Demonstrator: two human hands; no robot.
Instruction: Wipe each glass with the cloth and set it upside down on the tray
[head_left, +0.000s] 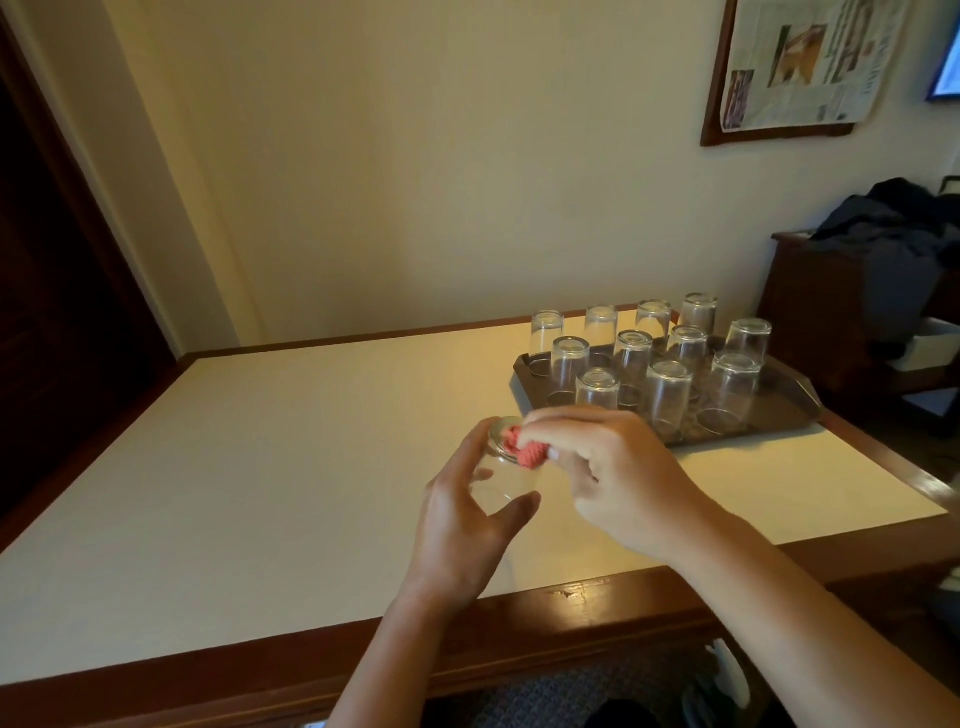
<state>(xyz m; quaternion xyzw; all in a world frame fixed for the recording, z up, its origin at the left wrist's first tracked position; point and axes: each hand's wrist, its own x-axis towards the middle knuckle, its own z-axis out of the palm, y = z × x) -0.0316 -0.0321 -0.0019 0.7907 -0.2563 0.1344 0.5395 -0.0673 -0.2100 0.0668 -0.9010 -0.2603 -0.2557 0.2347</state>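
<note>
Left hand (470, 525): wrapped around the clear glass (501, 475), thumb on the near side, fingers curled round the far wall; judged to steady it so the wiping does not spin or tip it.
Right hand (618, 467): fingers pinched shut on the bunched pink cloth (524, 449), pressing it against the glass's upper end.
Glass in hand: held above the tabletop (260, 441), left of the tray, tilted away from the person; plain, transparent, with a thick rim catching the light. Whether that end is mouth or base, I cannot tell.
Tray (800, 400): dark brown, far right on the tabletop; many glasses (670, 397) stand inverted on it in rows, close together.
Why inverted: likely to keep the wiped insides clean.
Free space: near front edge of the tray, partly hidden by the right hand.
Progress: seemingly late; no other unwiped glass in sight.
</note>
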